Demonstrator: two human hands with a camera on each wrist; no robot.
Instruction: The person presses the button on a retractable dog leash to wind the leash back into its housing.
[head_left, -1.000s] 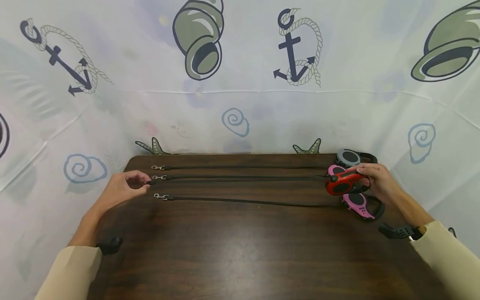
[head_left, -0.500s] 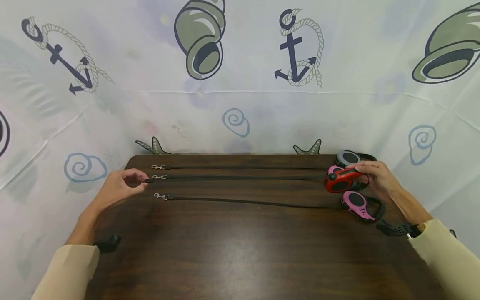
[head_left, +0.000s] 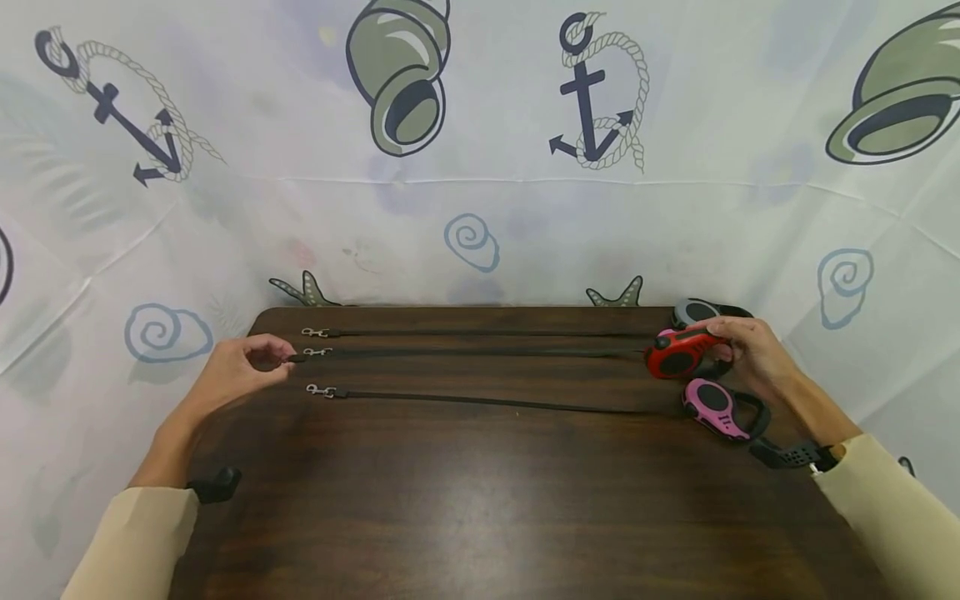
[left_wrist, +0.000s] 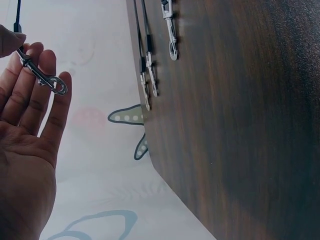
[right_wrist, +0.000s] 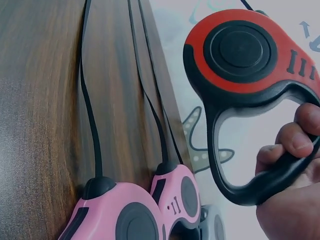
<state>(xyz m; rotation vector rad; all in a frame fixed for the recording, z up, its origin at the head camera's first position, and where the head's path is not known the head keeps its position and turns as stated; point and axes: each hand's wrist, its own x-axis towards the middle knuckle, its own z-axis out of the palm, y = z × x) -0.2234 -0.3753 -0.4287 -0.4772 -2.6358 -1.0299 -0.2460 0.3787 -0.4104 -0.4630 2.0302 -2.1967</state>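
Observation:
My right hand (head_left: 757, 358) holds a red and black retractable dog leash (head_left: 673, 360) above the table's right side; in the right wrist view its fingers curl round the black loop handle (right_wrist: 285, 175). Over the left end, my left hand (head_left: 240, 367) pinches the far end of the black cord between thumb and finger. From that pinch a silver snap clip (left_wrist: 40, 75) hangs across the other, extended fingers in the left wrist view. The held cord is stretched between the hands and overlaps the middle cord (head_left: 480, 353) in the head view.
A front pink leash (head_left: 708, 398), a second pink leash (right_wrist: 189, 192) and a grey leash (head_left: 696, 311) lie on the dark wooden table (head_left: 480, 483). Their cords run left to silver clips (head_left: 321, 391). A printed cloth (head_left: 480, 142) encloses the back and sides.
The red leash has risen a little and shifted slightly left, now hiding most of the pink one behind it. My left hand has barely moved and keeps its pinch.

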